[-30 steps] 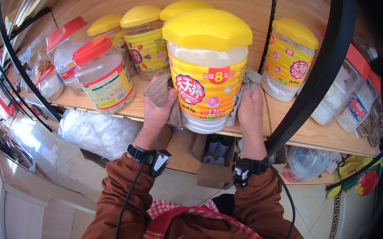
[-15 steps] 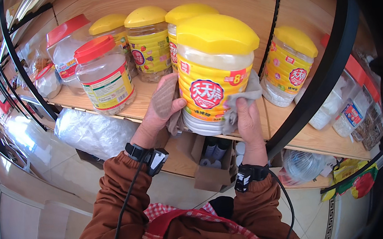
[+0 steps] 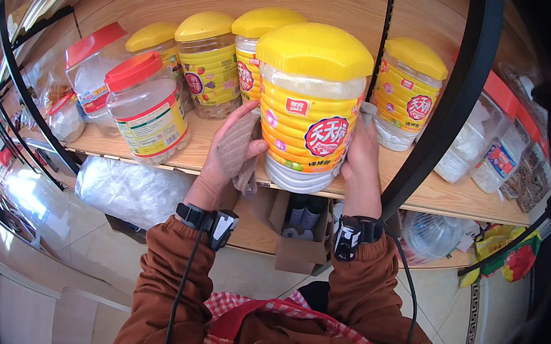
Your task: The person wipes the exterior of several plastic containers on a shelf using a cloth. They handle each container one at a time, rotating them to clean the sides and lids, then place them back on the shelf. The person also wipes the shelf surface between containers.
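A large plastic jar (image 3: pixel 313 112) with a yellow lid and yellow wrap label stands upright between my hands at the shelf's front edge. My left hand (image 3: pixel 226 153) has a thin greyish cloth (image 3: pixel 244 155) in it, at the jar's left side, with the thumb at the label's edge. Around the jar's right side curls my right hand (image 3: pixel 361 157), its fingertips hidden behind the jar. A bit of grey cloth (image 3: pixel 368 111) shows above that hand. Whether the jar's base rests on the shelf is hard to make out.
Behind stand several yellow-lidded jars (image 3: pixel 210 69) and a red-lidded jar (image 3: pixel 147 111) on the wooden shelf (image 3: pixel 381 170). Another yellow-lidded jar (image 3: pixel 409 93) sits right, beside a black post (image 3: pixel 454 101). Below are a plastic-wrapped bundle (image 3: pixel 135 192) and a cardboard box (image 3: pixel 300 252).
The jar has turned, its round emblem shifting rightward. My right hand has moved farther round its right side, and less of the cloth there shows.
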A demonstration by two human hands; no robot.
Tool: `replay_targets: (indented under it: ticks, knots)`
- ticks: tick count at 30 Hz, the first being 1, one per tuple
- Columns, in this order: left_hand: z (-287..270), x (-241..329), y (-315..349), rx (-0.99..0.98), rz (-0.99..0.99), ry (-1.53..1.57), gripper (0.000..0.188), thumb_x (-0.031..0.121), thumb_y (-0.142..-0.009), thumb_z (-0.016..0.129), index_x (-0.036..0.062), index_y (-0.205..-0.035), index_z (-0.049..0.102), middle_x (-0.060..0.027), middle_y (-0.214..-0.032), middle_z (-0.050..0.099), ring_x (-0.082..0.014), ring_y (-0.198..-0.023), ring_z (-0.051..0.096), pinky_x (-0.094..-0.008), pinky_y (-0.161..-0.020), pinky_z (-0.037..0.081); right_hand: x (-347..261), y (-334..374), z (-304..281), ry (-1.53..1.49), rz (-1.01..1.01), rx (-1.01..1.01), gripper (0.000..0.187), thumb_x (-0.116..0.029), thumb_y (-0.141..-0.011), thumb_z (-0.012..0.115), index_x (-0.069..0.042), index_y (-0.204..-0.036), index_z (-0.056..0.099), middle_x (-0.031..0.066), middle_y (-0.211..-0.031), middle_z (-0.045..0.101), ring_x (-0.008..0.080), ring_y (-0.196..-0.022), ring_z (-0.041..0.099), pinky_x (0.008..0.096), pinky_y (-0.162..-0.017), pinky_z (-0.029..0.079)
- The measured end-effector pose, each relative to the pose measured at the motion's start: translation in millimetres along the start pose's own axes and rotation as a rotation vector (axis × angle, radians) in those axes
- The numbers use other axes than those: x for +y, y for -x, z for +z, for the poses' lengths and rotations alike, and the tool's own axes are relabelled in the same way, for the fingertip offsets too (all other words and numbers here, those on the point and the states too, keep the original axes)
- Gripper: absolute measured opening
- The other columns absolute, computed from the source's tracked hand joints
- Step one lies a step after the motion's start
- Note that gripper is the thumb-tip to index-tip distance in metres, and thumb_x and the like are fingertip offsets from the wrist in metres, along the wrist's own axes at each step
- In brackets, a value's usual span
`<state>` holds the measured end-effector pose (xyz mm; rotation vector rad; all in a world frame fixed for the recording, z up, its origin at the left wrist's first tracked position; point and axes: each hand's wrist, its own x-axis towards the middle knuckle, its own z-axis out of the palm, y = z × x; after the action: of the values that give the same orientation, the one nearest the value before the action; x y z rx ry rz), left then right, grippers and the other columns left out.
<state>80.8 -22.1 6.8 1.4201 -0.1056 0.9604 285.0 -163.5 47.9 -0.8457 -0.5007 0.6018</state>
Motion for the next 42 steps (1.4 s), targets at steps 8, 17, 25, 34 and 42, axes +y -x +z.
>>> replay_targets:
  ticks: [8, 17, 25, 34, 42]
  knots:
    - [0, -7, -6, -0.154, -0.031, -0.038, 0.117, 0.020, -0.081, 0.096, -0.0013, -0.169, 0.021, -0.0145, -0.166, 0.043, -0.0236, -0.152, 0.040, -0.0405, -0.128, 0.031, 13, 49, 1, 0.024, -0.260, -0.229, 0.065, -0.034, -0.105, 0.070, -0.001, -0.154, 0.042, 0.0128, -0.142, 0.062, 0.0227, -0.126, 0.064, 0.0399, -0.109, 0.052]
    - [-5, -10, -2, -0.079, 0.049, -0.086, 0.100, 0.019, -0.080, 0.097, 0.0060, -0.160, 0.038, -0.0089, -0.153, 0.053, -0.0196, -0.141, 0.050, -0.0387, -0.121, 0.041, 22, 29, -21, 0.266, -0.286, -0.384, 0.113, -0.047, -0.082, 0.094, -0.002, -0.162, 0.027, 0.0120, -0.151, 0.052, 0.0229, -0.140, 0.051, 0.0403, -0.121, 0.039]
    - [-4, -14, 4, 0.044, 0.082, -0.131, 0.065, 0.012, -0.086, 0.091, 0.0102, -0.141, 0.057, -0.0026, -0.134, 0.064, -0.0127, -0.121, 0.060, -0.0320, -0.106, 0.051, 9, 11, -15, 0.053, -0.133, -0.203, 0.065, -0.049, -0.112, 0.055, -0.001, -0.155, 0.045, 0.0116, -0.152, 0.059, 0.0209, -0.136, 0.059, 0.0382, -0.114, 0.048]
    - [15, 35, -55, 0.437, 0.303, 0.438, 0.031, 0.008, -0.102, 0.073, 0.0057, -0.131, 0.062, -0.0008, -0.115, 0.070, -0.0098, -0.097, 0.066, -0.0248, -0.085, 0.056, -40, 28, 40, 0.364, -0.756, -0.310, 0.050, -0.033, -0.112, 0.059, 0.003, -0.147, 0.053, 0.0117, -0.144, 0.060, 0.0209, -0.134, 0.056, 0.0371, -0.115, 0.043]
    - [92, 95, -110, 0.271, 0.925, -0.994, 0.057, 0.026, -0.096, 0.076, 0.0068, -0.146, 0.056, -0.0167, -0.142, 0.055, -0.0322, -0.132, 0.055, -0.0437, -0.111, 0.047, -53, 7, 65, 0.811, -1.167, -0.128, 0.068, -0.031, -0.098, 0.075, 0.002, -0.151, 0.047, 0.0270, -0.151, 0.049, 0.0449, -0.140, 0.048, 0.0495, -0.119, 0.037]
